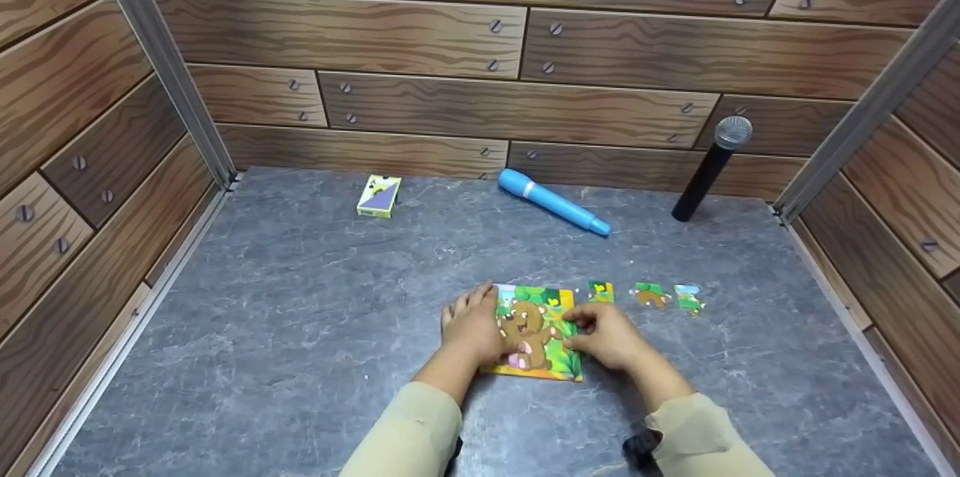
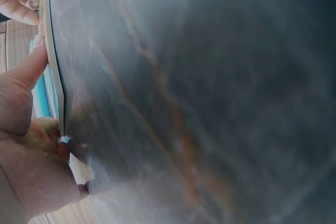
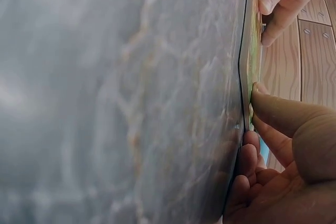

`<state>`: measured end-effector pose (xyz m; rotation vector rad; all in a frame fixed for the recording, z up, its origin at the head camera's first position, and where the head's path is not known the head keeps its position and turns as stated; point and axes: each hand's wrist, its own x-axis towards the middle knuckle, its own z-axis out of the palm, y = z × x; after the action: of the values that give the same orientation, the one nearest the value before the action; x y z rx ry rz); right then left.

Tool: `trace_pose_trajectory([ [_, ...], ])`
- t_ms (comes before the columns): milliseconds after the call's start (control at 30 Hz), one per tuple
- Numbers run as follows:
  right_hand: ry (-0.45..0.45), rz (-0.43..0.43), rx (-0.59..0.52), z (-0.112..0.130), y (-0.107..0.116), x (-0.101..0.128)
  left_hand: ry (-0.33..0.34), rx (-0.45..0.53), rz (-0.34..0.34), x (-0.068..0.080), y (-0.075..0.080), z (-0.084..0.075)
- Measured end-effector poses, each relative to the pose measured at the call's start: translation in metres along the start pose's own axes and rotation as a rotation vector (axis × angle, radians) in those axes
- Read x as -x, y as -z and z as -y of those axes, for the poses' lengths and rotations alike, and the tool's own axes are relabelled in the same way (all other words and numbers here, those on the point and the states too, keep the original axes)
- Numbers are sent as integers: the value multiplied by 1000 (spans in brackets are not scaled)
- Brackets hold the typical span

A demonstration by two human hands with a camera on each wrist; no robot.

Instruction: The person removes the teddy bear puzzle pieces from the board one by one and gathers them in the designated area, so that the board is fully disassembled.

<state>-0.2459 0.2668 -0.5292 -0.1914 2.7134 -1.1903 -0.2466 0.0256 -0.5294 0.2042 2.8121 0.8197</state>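
Observation:
A bear jigsaw puzzle (image 1: pixel 534 338) lies flat on the grey marbled surface between both hands. My left hand (image 1: pixel 472 331) rests along its left edge, with the thumb reaching over the bear picture. At the right edge, the thumb and forefinger of my right hand (image 1: pixel 611 336) span a green puzzle piece (image 1: pixel 570 331), fingertips close over the board. The right hand's other fingers curl beside the board in the right wrist view. Three loose pieces lie beyond that hand: one with a yellow figure (image 1: pixel 600 291), a brown and green one (image 1: pixel 651 295), and a blue and green one (image 1: pixel 688 298).
Toward the back stand or lie a small yellow and purple card box (image 1: pixel 379 196), a thick blue marker-shaped stick (image 1: pixel 553 202) and a black microphone (image 1: pixel 711 168) with a silver head. Wood-patterned walls (image 1: pixel 420 102) enclose the back and sides.

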Motion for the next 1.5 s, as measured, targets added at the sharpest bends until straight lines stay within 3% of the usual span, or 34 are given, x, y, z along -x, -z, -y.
trace_pose_trajectory([
  [267,27,-13,-3,4,0,-1,-1,7,-8,-2,0,1],
  [667,-23,-40,-38,7,-3,-3,3,36,-22,-3,-1,1],
  [1333,29,-64,-62,4,-4,0,-24,69,-11,-3,-2,2],
  [1500,13,-57,-62,5,-4,1,-17,29,-38,0,-4,-2],
])
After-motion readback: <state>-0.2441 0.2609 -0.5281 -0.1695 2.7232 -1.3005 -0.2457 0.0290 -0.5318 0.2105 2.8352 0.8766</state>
